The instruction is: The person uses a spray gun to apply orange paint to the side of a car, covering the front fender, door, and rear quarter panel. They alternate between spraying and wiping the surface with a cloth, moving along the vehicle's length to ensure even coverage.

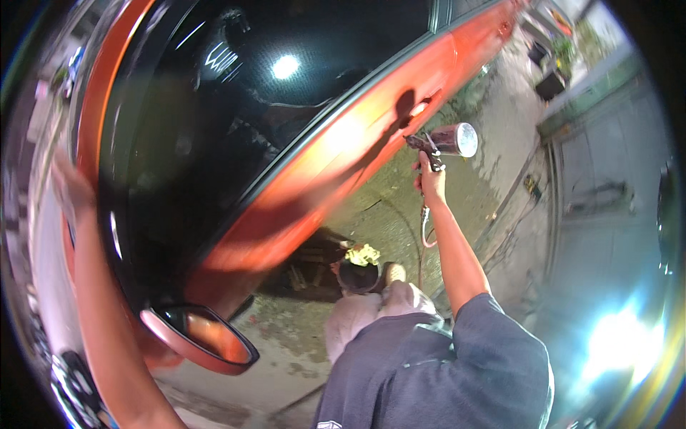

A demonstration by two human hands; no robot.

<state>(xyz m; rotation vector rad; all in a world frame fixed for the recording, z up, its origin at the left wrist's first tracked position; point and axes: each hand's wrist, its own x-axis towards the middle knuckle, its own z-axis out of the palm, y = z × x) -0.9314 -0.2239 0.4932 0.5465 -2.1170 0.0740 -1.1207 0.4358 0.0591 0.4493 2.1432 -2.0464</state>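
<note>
From my remote post I see a spray gun [421, 144] between one and two o'clock: dark and smeared, its nozzle toward the glossy orange car door [336, 151], its reddish-brown cup [449, 139] tipped sideways with a round whitish end facing right. The right hand [428, 169] is clamped on its grip, and a thin hose [426, 232] dangles below. At nine o'clock, the left hand [71, 184] blurs beside the car's orange edge; I cannot tell whether its fingers are apart or together, or whether they touch. The trigger is too small for me to make out, and glare whitens part of the door. Black glass [207, 136] fills ten to twelve o'clock; an orange side mirror [207, 348] juts out near eight. Just below centre, toward six, yellow crumpled cloth [363, 254] tops a dark bucket [359, 277], close by the person's foot. A lamp [623, 346] glares at four o'clock, washing out its surroundings.
</note>
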